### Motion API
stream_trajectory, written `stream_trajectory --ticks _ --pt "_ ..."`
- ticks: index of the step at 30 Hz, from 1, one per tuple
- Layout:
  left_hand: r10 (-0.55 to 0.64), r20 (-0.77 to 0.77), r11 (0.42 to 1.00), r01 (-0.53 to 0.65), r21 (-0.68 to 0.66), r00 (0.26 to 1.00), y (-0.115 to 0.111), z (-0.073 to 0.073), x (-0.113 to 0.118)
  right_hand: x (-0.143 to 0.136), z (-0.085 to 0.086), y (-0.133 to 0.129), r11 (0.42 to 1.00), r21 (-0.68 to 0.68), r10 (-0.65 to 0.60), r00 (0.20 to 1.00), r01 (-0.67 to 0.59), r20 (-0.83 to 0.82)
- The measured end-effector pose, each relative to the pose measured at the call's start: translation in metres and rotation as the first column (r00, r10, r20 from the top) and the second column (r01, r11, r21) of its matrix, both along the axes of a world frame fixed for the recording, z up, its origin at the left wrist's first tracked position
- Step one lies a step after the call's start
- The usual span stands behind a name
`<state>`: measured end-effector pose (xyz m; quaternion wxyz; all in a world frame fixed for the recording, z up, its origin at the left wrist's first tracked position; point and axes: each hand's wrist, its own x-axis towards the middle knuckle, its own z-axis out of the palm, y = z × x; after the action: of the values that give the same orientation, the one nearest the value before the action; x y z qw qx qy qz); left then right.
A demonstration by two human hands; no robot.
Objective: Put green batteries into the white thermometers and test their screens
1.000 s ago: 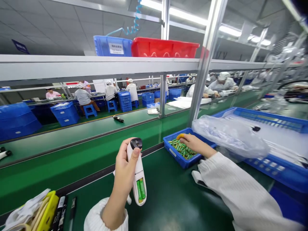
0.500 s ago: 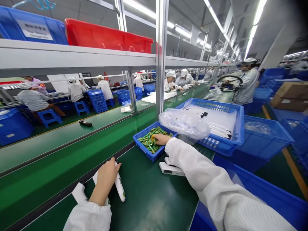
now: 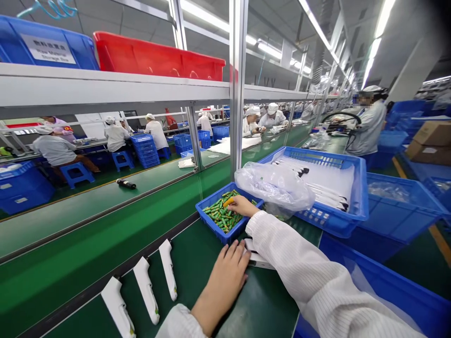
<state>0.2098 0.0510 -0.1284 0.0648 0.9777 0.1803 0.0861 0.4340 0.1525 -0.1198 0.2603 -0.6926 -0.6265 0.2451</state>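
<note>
My right hand (image 3: 242, 206) reaches into a small blue tray (image 3: 225, 237) of loose green batteries (image 3: 220, 213). Yellow covers show on its fingertips, which are drawn together; anything between them is hidden. My left hand (image 3: 226, 270) lies with fingers stretched out at the end of a white plastic housing (image 3: 260, 261) beside the tray. A second housing behind it is mostly covered by my right sleeve. To the left, three white angled handle-shaped housings (image 3: 118, 307), (image 3: 146, 290), (image 3: 168, 269) lie in a row along the bench edge, green bits at their lower ends.
A large blue basket (image 3: 359, 188) with white parts stands behind the tray, a clear plastic bag (image 3: 275, 185) over its near corner. A metal post (image 3: 237, 94) rises behind the tray. Across the green belt lies a black cylinder (image 3: 126, 183). Co-workers sit farther off.
My left hand has let go of the third white housing in the row and moved right to the housings by the tray. My right hand stays in the batteries.
</note>
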Motion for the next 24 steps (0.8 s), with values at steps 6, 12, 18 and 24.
stream_trajectory --ticks 6,12,18,24 --pt "0.067 0.047 0.989 -0.06 -0.139 0.997 -0.004 -0.006 -0.001 0.003 0.0 0.002 0.998 0.059 -0.016 0.987 0.026 -0.162" --pt "0.15 0.144 0.919 -0.085 -0.384 0.978 -0.006 0.022 -0.043 0.0 0.006 -0.004 0.983 0.125 -0.099 0.959 0.136 -0.266" --pt "0.362 0.434 0.714 0.054 -0.698 0.825 -0.004 0.08 -0.089 -0.023 0.03 -0.018 0.937 0.25 -0.115 0.892 0.243 -0.438" --pt "0.788 0.605 0.448 0.572 -0.687 0.109 0.0 0.127 -0.134 -0.118 0.085 -0.057 0.894 0.408 0.104 0.8 0.186 -0.591"
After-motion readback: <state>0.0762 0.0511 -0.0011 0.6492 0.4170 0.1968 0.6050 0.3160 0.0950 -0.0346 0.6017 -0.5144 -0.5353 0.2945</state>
